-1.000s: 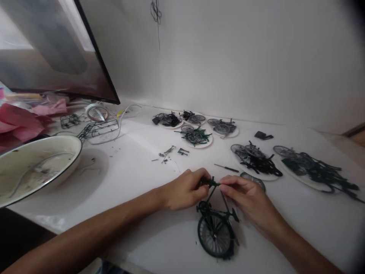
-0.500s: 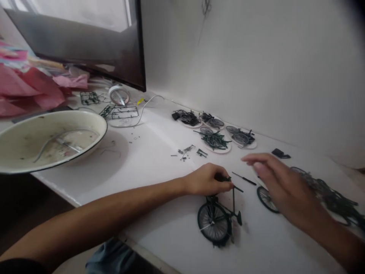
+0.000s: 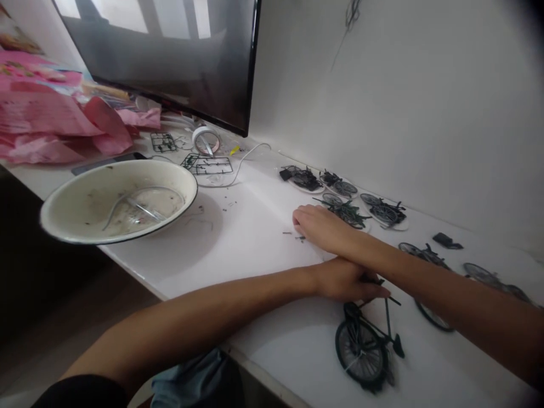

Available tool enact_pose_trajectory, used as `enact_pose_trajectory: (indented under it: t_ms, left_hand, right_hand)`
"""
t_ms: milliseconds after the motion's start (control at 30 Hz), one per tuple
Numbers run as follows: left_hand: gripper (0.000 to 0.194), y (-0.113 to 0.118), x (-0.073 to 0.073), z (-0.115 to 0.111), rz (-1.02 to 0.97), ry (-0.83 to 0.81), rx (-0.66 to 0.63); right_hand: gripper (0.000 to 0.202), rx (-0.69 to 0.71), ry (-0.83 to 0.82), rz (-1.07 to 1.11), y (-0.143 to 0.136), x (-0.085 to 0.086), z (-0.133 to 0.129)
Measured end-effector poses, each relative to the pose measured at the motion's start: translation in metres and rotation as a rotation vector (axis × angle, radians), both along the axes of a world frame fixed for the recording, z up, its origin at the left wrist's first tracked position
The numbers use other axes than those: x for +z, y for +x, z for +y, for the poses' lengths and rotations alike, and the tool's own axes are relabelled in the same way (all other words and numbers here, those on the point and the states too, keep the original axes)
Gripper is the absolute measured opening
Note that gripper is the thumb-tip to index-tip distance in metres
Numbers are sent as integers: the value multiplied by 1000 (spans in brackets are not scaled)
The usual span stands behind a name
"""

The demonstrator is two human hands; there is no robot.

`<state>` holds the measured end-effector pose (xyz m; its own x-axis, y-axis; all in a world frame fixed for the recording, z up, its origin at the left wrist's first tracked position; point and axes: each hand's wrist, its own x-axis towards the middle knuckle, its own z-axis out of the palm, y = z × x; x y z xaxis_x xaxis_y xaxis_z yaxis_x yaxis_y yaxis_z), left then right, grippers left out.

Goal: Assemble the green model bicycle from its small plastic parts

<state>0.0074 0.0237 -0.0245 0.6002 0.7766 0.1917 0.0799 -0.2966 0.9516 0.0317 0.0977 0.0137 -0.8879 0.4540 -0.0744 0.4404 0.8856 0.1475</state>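
The left hand (image 3: 351, 280), right of center in the frame, is closed around the upper end of a dark green model bicycle (image 3: 363, 352), thumb and fingers pressed together on its frame. The bicycle is at the lower right, its spoked wheel toward the bottom edge and its saddle to the right of that wheel. The right hand (image 3: 321, 226) reaches across above the left one, its forearm crossing over the left hand, fingers curled down beside some small loose parts (image 3: 301, 238) near the middle of the frame — whether it has hold of any, I cannot tell, since the fingertips are hidden.

Just beyond that hand, plates heaped with dark bicycle parts (image 3: 385, 212) stand along the wall, right of center. A black piece (image 3: 447, 241) lies farther right, and another wheel (image 3: 433, 317) shows partly beneath the right forearm.

On the left side of the white table (image 3: 255, 238) sits an enamel basin (image 3: 63, 212) with a grey tube (image 3: 114, 209) in it. Behind it are parts frames (image 3: 215, 165) and a tape roll (image 3: 206, 140) — then pink paper (image 3: 46, 110) at the upper left, beside a large screen (image 3: 170, 62).
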Motion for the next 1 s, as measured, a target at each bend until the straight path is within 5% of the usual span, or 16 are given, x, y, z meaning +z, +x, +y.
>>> enact_pose_trajectory:
  t_ms: [267, 733, 1000]
  left_hand:
    - [29, -1, -3, 2, 111, 109, -37]
    - [33, 1, -3, 0, 240, 167, -121]
    - [28, 2, -4, 0, 229, 149, -117]
  right_hand:
    - [25, -6, -33, 47, 14, 13, -2]
    - [14, 185, -46, 19, 18, 2, 9]
    - [11, 86, -41, 38, 32, 6, 3]
